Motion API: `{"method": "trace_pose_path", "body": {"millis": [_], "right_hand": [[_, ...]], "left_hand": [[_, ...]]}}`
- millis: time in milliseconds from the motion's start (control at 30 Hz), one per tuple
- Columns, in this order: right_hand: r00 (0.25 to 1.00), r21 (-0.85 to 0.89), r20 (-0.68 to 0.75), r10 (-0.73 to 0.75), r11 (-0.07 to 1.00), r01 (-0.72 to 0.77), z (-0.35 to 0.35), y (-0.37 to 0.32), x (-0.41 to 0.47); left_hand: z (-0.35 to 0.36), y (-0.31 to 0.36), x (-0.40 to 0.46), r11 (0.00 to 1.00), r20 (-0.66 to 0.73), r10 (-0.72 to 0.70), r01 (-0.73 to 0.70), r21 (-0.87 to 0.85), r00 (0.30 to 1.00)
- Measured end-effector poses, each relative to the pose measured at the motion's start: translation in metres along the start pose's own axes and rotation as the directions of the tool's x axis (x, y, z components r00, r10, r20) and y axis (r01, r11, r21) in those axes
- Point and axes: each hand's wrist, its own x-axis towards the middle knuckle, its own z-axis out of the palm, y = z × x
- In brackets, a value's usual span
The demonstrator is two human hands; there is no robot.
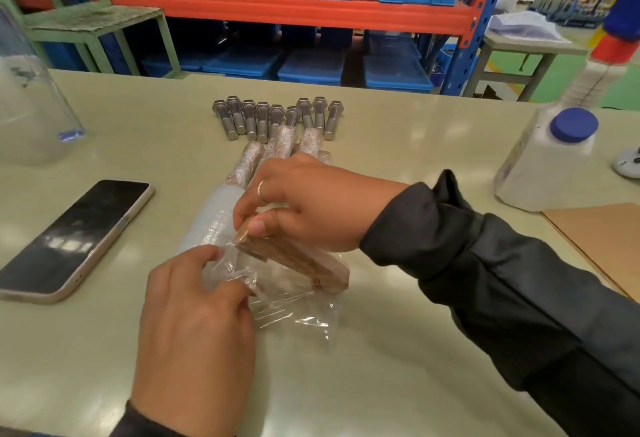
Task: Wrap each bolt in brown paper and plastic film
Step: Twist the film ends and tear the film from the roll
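Even bright overhead light; glare patches on table; edges bowed, corners blurred.

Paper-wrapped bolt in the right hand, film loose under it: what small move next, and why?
Probably roll the paper-wrapped bolt toward the film roll while the left hand keeps its pinch on the plastic film. The right hand holds the bolt's far end, and the film looks slack and crumpled beneath it, not yet wound round the paper.
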Motion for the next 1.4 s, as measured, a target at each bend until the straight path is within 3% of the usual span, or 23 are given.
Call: {"method": "trace_pose_path", "body": {"millis": [200,433,600,700,800,900,967,1067,1200,1333,1400], "right_hand": [[0.998,-0.003,0.061,0.034,0.999,-0.034,0.007,-0.004,0.020],[0.987,-0.062,0.136,0.088,0.995,-0.080,0.022,-0.013,0.040],[0.978,-0.183,0.176,0.116,0.980,-0.083,0.044,-0.017,0.048],[0.988,-0.148,0.109,0.107,0.985,-0.090,0.047,-0.013,0.046],[0.994,-0.129,-0.044,0.099,0.986,-0.104,0.052,-0.007,0.038],[0.952,0.014,-0.300,0.061,0.998,-0.060,0.053,-0.002,0.022],[0.902,0.197,-0.416,0.119,0.980,-0.038,0.049,0.000,0.011],[0.901,0.518,-0.348,0.260,0.854,-0.046,0.045,-0.003,-0.002],[0.914,0.823,-0.162,0.372,0.562,-0.082,0.049,-0.010,-0.006],[0.887,0.926,-0.008,0.462,0.337,-0.167,0.049,-0.013,-0.006],[0.879,0.945,0.053,0.474,0.261,-0.198,0.049,-0.016,-0.005]], "left_hand": [[0.001,-0.030,0.000,0.998,-0.023,0.057,-0.057,0.010,0.998],[-0.005,-0.042,-0.003,0.967,-0.051,-0.191,0.179,-0.183,0.980],[-0.005,-0.049,0.001,0.920,-0.094,-0.290,0.251,-0.300,0.952],[-0.001,-0.056,0.001,0.968,-0.062,-0.223,0.213,-0.134,0.973],[0.003,-0.072,0.006,0.934,0.027,-0.348,0.349,-0.074,0.937],[0.000,-0.080,0.011,0.886,0.111,-0.398,0.413,-0.211,0.911],[0.002,-0.077,0.012,0.843,0.082,-0.435,0.437,-0.313,0.897],[0.001,-0.062,0.014,0.834,-0.033,-0.477,0.441,-0.330,0.878],[-0.009,-0.020,0.017,0.834,-0.074,-0.446,0.384,-0.396,0.892],[-0.025,0.014,0.012,0.908,-0.106,-0.346,0.305,-0.288,0.932],[-0.027,0.018,0.011,0.936,-0.013,-0.269,0.258,-0.239,0.963]]}}
